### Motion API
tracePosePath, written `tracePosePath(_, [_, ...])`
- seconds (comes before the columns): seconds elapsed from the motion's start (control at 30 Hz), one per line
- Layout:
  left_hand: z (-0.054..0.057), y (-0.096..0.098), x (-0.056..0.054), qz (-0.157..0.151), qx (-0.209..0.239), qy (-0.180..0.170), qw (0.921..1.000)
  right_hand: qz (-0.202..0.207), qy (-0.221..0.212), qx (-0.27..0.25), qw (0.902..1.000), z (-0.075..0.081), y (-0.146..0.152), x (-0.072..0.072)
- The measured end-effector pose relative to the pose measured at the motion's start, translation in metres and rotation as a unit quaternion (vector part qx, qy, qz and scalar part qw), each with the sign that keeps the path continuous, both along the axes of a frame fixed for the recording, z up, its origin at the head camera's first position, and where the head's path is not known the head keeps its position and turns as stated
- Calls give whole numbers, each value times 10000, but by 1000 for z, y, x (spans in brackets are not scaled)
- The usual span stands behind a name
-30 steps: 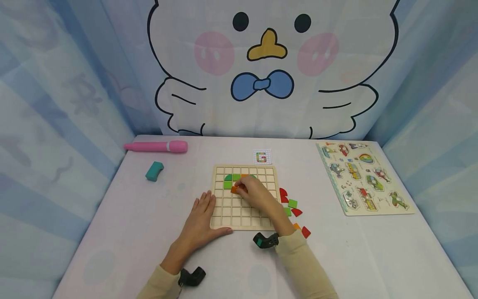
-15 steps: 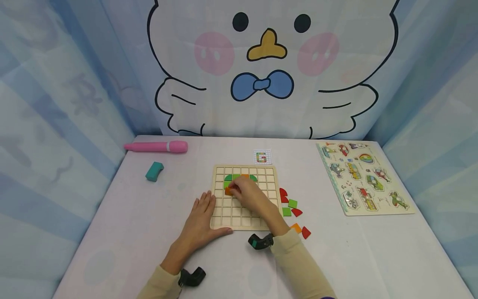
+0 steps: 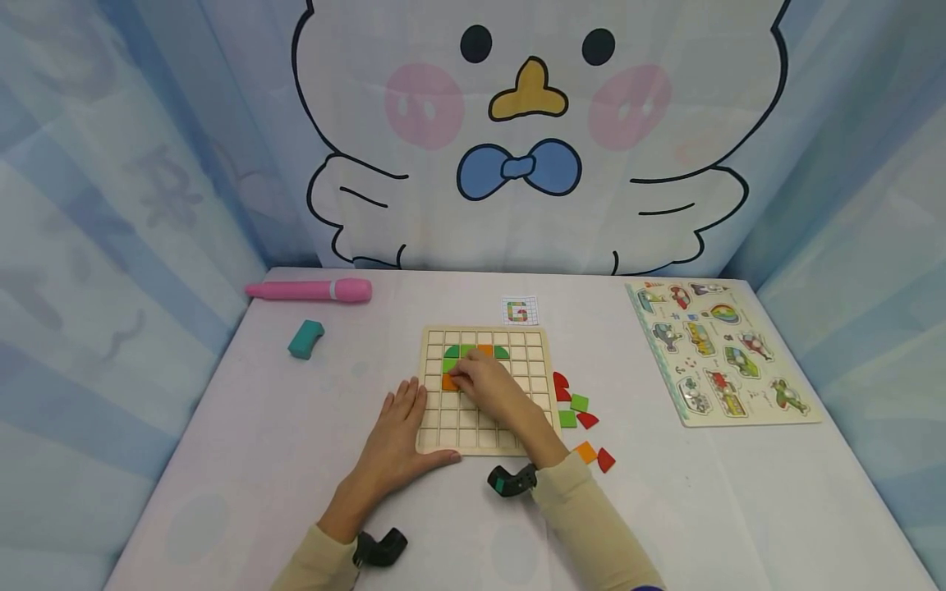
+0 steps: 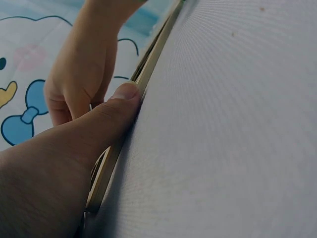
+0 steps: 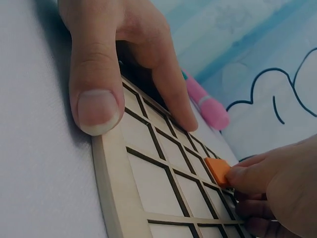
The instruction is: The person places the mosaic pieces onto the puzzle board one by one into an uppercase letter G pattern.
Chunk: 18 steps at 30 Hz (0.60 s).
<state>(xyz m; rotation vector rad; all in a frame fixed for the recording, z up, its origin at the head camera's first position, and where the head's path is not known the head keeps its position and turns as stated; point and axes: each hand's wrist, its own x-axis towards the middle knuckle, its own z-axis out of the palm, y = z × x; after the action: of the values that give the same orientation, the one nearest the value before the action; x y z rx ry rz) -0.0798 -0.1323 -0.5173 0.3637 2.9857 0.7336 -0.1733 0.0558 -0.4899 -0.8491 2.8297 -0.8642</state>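
My right hand [image 3: 493, 386] pinches an orange square tile [image 3: 449, 382] over the wooden grid board [image 3: 488, 450], just below a green square. In the right wrist view the orange tile [image 5: 217, 171] sits at the cells with thumb and fingertips at its edge. Along the board's back rows lie green square tiles [image 3: 450, 365], green quarter-round tiles [image 3: 502, 352] and another orange square [image 3: 484, 350]. My left hand [image 3: 392, 439] is spread at the board's left front corner, its thumb [image 4: 116, 106] along the front edge and its fingers at the left side.
Loose red quarter-rounds [image 3: 606, 460], green squares [image 3: 567, 419] and an orange square [image 3: 585, 451] lie right of the board. Behind it is a small pattern card [image 3: 520, 310]. A picture puzzle board [image 3: 727, 353] lies at right, a pink pen-shaped object [image 3: 310, 290] and teal block [image 3: 305, 339] at left.
My right hand has moved left and slightly toward me with the orange tile, which now lines up under the green square. The left hand stays in place.
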Motion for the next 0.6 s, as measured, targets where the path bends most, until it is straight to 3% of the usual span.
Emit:
tracePosePath(0.43, [-1,-1,-1,9,-53,-112,9999,-95,-13,61,9999,-1,-1,3])
tracePosePath(0.6, [-1,0,-1,-4,-40,9,10000,-101,53,63,9999,0,0,3])
